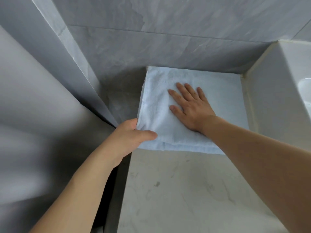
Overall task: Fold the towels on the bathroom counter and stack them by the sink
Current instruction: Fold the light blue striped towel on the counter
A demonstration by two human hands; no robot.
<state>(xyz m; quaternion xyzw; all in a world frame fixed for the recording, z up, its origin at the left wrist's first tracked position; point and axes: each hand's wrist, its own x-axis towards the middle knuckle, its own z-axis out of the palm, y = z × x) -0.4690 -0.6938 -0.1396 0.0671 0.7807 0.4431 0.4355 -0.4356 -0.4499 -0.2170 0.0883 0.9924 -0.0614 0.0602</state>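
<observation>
**Pressing and pinching a folded towel: both hands engaged**

Item 1, lower centre of the frame: pale marbled surface (176, 190), bare arms crossing it from the bottom edge.

Item 2, centre left: left hand (133, 133), thumb and fingers pinching the near left corner of the towel (218, 98).

Item 3, centre: right hand (190, 106), fingers straight and spread, palm flat on top of the towel.

Item 4, centre: towel, light blue, folded in layers, lying at the back of the surface against the grey tiled wall (151, 39), just beside the white sink (272, 91) at right.
</observation>
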